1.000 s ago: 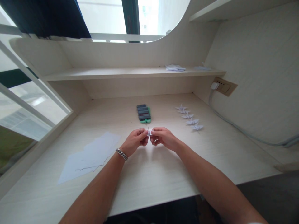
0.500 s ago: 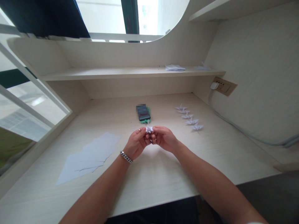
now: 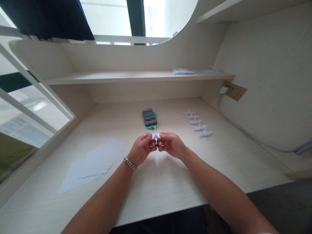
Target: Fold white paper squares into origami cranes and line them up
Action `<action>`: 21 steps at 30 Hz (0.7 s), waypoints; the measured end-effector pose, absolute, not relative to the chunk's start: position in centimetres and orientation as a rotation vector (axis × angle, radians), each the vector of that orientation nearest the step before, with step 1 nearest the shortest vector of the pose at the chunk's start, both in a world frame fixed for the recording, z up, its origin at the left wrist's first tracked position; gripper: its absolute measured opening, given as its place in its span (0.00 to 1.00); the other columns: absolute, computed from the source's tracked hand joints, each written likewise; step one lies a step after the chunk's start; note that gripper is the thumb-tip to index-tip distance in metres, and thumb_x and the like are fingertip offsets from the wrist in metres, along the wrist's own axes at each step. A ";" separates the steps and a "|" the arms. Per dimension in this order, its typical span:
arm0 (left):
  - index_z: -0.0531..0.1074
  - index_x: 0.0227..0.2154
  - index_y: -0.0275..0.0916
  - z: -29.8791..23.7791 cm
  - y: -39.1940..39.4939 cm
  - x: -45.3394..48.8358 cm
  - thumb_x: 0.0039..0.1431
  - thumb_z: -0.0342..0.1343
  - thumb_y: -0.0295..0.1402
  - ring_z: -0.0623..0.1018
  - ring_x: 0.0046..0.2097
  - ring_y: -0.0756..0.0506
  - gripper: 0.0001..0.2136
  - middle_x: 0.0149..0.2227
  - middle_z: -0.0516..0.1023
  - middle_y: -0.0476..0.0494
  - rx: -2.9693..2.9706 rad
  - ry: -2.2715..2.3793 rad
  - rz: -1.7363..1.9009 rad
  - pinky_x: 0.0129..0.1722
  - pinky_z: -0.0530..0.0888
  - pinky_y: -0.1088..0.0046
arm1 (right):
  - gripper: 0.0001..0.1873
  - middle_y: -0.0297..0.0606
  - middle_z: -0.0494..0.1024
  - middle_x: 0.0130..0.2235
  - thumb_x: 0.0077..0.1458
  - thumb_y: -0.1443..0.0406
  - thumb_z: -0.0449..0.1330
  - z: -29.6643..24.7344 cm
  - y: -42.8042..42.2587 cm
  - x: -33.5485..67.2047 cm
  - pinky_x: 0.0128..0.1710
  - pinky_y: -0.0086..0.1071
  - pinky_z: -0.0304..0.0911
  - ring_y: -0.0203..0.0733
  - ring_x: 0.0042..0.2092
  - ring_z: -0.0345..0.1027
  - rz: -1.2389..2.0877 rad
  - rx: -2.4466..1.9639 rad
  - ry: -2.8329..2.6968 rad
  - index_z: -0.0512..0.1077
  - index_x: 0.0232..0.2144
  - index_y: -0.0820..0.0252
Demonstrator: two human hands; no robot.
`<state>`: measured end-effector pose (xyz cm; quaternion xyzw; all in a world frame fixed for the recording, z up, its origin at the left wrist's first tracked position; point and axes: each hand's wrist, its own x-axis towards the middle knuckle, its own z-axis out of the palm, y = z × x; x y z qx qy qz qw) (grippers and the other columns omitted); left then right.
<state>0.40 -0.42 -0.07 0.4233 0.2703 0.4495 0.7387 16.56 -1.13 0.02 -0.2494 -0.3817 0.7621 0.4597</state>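
A small white paper crane [image 3: 156,136] is pinched between my two hands over the middle of the desk. My left hand [image 3: 142,146], with a ring and a chain bracelet, is closed on its left side. On the opposite side, the thumb and fingers of my right hand [image 3: 172,144] grip the other wing. A thin point of folded paper sticks up between the thumbs; the fingers hide the lower part. Several finished paper cranes [image 3: 195,122] stand in a slanting row to the right, apart from my hands.
Loose white paper sheets [image 3: 97,159] lie on the desk [image 3: 161,191] at the left. A dark phone [image 3: 149,119] with green edges lies beyond my hands. Folded paper [image 3: 182,71] rests on the shelf [image 3: 122,78]. A cable [image 3: 243,131] runs from the wall socket [image 3: 234,91].
The hands have drawn slightly apart, and the crane's wings are spread a little wider. My left hand has shifted slightly left. Everything else lies as before.
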 end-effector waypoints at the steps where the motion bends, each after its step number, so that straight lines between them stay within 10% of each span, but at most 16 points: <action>1: 0.70 0.29 0.35 -0.1 -0.3 0.3 0.53 0.63 0.40 0.74 0.29 0.49 0.13 0.27 0.73 0.46 0.953 0.616 0.968 0.30 0.70 0.72 | 0.09 0.34 0.71 0.23 0.49 0.62 0.63 0.0 -1.1 16.6 0.25 0.26 0.58 0.32 0.24 0.63 1.859 -0.623 -0.963 0.71 0.26 0.64; 21: 0.68 0.25 0.36 -0.3 -0.5 0.4 0.52 0.64 0.38 0.71 0.27 0.50 0.13 0.23 0.69 0.50 0.913 0.518 0.952 0.30 0.68 0.72 | 0.10 0.34 0.72 0.23 0.49 0.62 0.66 -0.1 -1.3 16.4 0.24 0.24 0.59 0.31 0.24 0.65 1.871 -0.555 -0.959 0.73 0.28 0.64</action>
